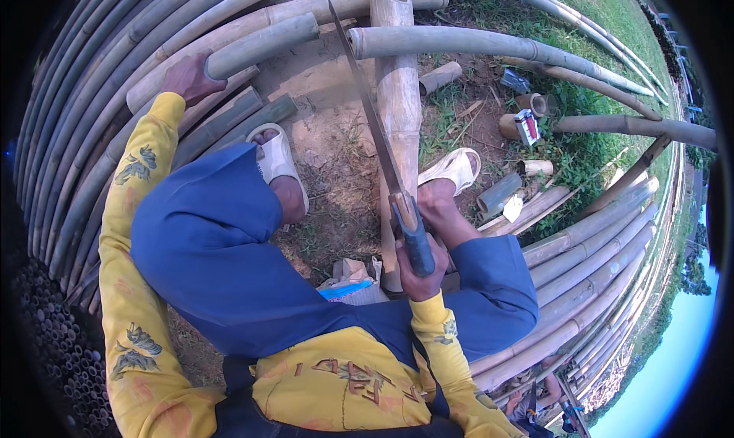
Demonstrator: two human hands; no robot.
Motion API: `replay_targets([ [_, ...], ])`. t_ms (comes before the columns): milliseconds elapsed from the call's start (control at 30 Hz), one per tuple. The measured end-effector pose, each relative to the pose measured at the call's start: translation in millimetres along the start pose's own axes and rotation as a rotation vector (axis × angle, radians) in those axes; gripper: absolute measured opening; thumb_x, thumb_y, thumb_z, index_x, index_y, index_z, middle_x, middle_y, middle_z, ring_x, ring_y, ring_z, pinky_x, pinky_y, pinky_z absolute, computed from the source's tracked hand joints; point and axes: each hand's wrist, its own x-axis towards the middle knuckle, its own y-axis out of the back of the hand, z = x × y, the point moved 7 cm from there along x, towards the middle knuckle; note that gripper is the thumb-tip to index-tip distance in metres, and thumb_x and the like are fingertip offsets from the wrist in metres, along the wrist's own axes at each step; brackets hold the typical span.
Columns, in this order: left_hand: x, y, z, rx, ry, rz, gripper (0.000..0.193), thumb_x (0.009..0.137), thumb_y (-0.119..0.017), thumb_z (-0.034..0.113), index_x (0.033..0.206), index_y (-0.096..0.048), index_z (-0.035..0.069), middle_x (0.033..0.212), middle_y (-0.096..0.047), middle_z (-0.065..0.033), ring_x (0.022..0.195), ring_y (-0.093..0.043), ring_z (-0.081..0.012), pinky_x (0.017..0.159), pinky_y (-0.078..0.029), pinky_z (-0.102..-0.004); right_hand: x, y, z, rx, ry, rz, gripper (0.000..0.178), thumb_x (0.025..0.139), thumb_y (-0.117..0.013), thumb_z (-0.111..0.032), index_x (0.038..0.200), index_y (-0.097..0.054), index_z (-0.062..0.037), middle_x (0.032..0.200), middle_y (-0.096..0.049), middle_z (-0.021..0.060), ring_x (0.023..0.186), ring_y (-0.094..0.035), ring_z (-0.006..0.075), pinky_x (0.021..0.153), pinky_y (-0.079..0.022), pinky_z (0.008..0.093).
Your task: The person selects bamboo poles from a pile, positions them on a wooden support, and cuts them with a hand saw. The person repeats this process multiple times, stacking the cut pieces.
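Note:
My left hand (193,78) is closed around a short length of bamboo (264,46) at the upper left, near its left end. My right hand (425,268) grips the dark handle of a handsaw (372,124), low in the middle between my legs. The saw's long blade points up and slightly left, its tip near the right end of the held bamboo. Just right of the blade, a long bamboo pole (459,40) lies across a thick upright-running bamboo beam (397,101), its cut end facing left. A gap separates this end from the piece in my left hand.
Stacked bamboo poles (99,78) line the left side; more poles (589,262) lie at right. Short offcuts (498,195) and a red-and-white packet (527,127) sit beyond my right foot. A bag with blue (348,289) lies between my legs. Another person (539,400) is at lower right.

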Motion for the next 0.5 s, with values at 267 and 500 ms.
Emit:
replay_targets([
  [267,-18,-41,-10,0.045,-0.08,0.042,0.078,0.066,-0.077,0.048,0.132,-0.064,0.009,0.124,-0.067,-0.0161,0.115,-0.064,-0.0364,0.099,-0.05,-0.0473,-25,106,-80,-0.267,0.204,0.191,0.021,0.076,-0.074,0.005,0.096,-0.068,0.0026,0.084,-0.068,0.0156,0.068,-0.068,0.0284,0.064,-0.052,0.0331],
  [500,-25,-108,-1,0.238,-0.04,-0.221,0.083,0.063,-0.083,0.053,0.131,-0.063,0.01,0.129,-0.064,-0.0146,0.123,-0.06,-0.0321,0.105,-0.042,-0.0482,-91,241,-136,-0.775,0.03,0.496,0.016,0.083,-0.077,-0.001,0.096,-0.069,0.0019,0.077,-0.067,0.0132,0.067,-0.067,0.0241,0.065,-0.049,0.0326],
])
